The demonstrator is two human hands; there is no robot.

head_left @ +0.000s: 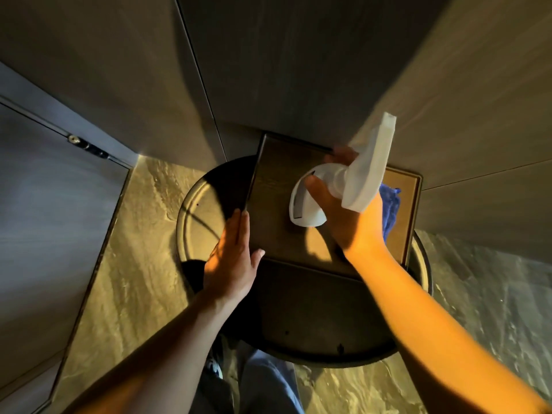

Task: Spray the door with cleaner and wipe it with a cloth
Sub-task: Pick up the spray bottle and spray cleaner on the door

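Right hand point(346, 216) grips white spray bottle point(352, 180), nozzle pointing far toward door point(283, 70); blue cloth point(389, 210) lies just right on bench point(298, 294); left hand point(236, 258) flat, empty, farther from it.

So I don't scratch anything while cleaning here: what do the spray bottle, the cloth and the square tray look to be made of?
Spray bottle: white matte plastic, smooth moulded shape. Cloth: blue soft fabric, fuzzy and crumpled, likely microfibre. Tray: dark wood or wood-look veneer, with visible grain and a raised rim.
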